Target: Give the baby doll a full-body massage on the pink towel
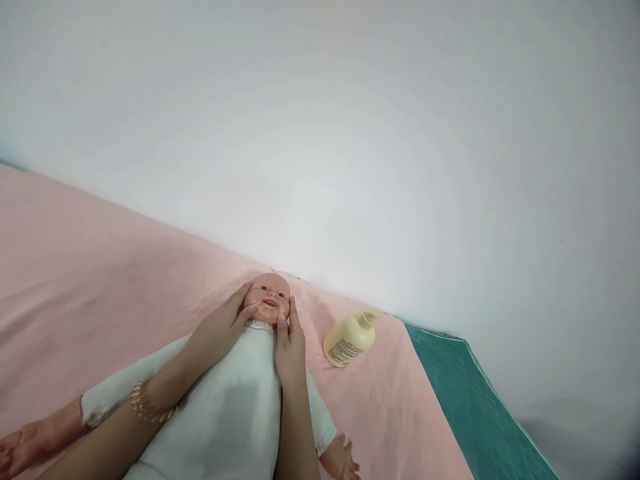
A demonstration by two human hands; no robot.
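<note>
A baby doll [220, 413] in a white cloth suit lies on its back on the pink sheet, its arms spread out to both sides. Its bare head [270, 291] faces up between my hands. My left hand [223, 327] cups one cheek, thumb near the mouth and fingers curved along the side of the head. Against the other cheek, my right hand [291, 343] presses with its thumb by the chin and its fingers up the side. The fingertips behind the head are partly hidden.
A pale yellow pump bottle [346, 341] with printed text rests tilted on the pink sheet [125, 267], right of the doll. A green surface [460, 387] shows beyond the sheet's right edge. A white wall [320, 133] rises directly behind the bed.
</note>
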